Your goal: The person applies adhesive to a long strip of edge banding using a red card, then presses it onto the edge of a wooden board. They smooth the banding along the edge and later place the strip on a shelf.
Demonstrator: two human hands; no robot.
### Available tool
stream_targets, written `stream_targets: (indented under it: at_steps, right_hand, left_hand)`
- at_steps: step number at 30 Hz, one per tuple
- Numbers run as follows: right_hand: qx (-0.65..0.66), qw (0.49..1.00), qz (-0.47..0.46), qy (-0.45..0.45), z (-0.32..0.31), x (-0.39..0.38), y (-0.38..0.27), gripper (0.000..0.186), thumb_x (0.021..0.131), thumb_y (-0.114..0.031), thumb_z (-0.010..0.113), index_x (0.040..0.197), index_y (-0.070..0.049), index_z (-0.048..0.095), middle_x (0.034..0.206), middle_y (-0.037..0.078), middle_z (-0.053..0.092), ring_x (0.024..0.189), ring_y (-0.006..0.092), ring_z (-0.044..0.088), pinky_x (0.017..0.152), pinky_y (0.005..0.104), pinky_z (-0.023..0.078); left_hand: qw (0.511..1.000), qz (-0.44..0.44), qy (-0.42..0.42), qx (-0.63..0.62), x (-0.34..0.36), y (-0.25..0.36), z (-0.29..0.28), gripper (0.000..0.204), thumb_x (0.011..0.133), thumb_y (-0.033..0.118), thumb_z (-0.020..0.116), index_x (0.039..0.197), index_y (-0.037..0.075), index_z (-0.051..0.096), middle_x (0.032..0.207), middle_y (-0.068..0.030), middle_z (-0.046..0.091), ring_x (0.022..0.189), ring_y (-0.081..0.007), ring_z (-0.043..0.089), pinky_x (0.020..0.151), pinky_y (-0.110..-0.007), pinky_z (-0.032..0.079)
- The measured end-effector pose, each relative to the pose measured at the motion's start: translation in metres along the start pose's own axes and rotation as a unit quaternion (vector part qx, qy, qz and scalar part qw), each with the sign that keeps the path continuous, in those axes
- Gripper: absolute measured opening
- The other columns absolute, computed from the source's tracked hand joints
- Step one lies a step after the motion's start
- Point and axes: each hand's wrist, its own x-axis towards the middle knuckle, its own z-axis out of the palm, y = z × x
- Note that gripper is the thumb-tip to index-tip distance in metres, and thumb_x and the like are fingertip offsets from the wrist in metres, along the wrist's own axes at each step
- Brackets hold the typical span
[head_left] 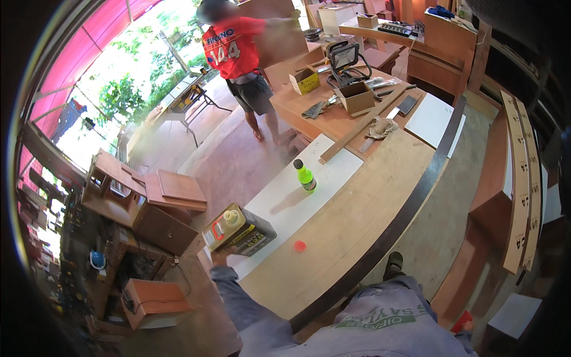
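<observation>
Counted on the long workbench [357, 214]: one dark rectangular can with a cream cap [239, 229], held by one hand [219, 257]; one small green bottle with a black cap [306, 177]; one loose red cap [300, 245]. Further along: two open cardboard boxes, one yellow [305, 80], one brown [355, 97]; one work lamp [344, 58]. One other person in a red shirt [233, 44] stands nearby.

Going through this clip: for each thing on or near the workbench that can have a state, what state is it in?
Left hand: gripping the can's lower end.
Black and yellow can: tilted on its side, cream cap on.
Green bottle: upright on the white board, dark cap on.
Red cap: loose on the bench, apart from both containers.
Cardboard box: open.
Work lamp: standing; lit or not, cannot tell.
</observation>
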Motion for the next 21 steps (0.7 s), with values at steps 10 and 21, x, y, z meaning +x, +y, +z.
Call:
stream_targets:
  at_steps: [10,21]
  right_hand:
    - [0.391,0.911,-0.050,-0.119,0.085,0.009,-0.093,0.040,0.094,-0.027,0.063,0.124,-0.001,0.068,0.113,0.012,0.072,0.097,0.0235,0.071,0.082,0.0384,0.060]
    - [0.323,0.946,0.020,0.001,-0.016,0.162,-0.278,0.033,0.084,-0.005,0.064,0.116,0.000,0.071,0.099,0.007,0.074,0.089,0.0178,0.067,0.081,0.0336,0.053]
  left_hand:
    - [0.983,0.019,0.177,-0.054,-0.039,0.058,0.068,0.077,0.073,-0.009,0.086,0.141,-0.003,0.052,0.127,-0.0154,0.064,0.106,-0.0244,0.063,0.091,-0.032,0.054]
    - [0.989,0.121,0.073,-0.039,-0.080,0.228,0.120,0.091,0.071,-0.013,0.080,0.151,-0.007,0.036,0.134,-0.0217,0.059,0.115,-0.0280,0.062,0.099,-0.040,0.055]
